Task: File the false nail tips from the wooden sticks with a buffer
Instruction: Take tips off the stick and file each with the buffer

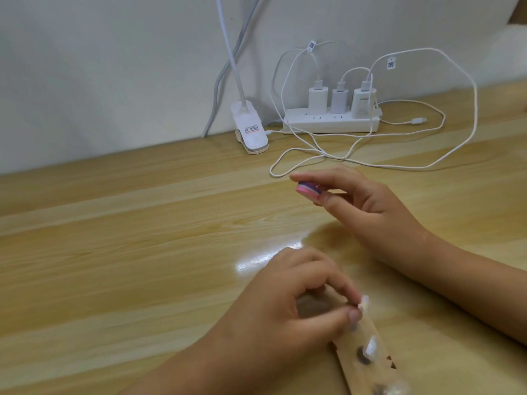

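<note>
A flat wooden stick (368, 363) lies on the table near the bottom edge, with clear false nail tips stuck along it. One tip (370, 346) sits mid-stick, another (392, 390) lower down. My left hand (288, 306) pinches a small clear nail tip (364, 302) between thumb and forefinger at the stick's far end. Farther back, my right hand (362, 201) holds a pink and purple buffer (308, 190) between thumb and fingers, raised above the table and apart from the stick.
A white power strip (330, 124) with three chargers stands against the wall. White cables (427, 163) loop over the table behind my right hand. A white clip-on lamp base (251, 132) stands left of the strip. The wooden table (114, 252) spreads to the left.
</note>
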{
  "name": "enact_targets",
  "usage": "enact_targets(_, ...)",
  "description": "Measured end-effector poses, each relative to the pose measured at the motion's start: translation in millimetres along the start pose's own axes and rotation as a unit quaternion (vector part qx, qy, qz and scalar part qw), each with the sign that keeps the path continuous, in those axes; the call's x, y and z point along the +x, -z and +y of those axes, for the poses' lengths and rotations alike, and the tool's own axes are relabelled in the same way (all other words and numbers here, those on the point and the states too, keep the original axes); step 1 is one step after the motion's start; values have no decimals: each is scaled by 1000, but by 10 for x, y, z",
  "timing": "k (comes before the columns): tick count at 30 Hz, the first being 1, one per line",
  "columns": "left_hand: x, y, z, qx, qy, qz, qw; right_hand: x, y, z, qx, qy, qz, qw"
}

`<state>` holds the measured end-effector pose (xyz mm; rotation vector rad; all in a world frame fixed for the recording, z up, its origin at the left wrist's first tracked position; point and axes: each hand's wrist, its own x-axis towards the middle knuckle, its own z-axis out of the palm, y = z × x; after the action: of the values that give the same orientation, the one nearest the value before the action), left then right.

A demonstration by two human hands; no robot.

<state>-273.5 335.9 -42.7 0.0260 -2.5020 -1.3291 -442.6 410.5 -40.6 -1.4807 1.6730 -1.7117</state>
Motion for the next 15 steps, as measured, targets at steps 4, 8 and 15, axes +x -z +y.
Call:
enact_targets(4, 14, 33, 17, 35, -14, -16, 999, 5, 2, 12, -1, -8, -4, 1000)
enact_targets(8, 16, 35, 19, 40, -10, -33, 999, 11, 14, -3, 2, -15, -4, 1000)
enact_targets(15, 10, 51, -33, 148, 21, 8, 989, 19, 10, -7, 4, -12, -5, 1000)
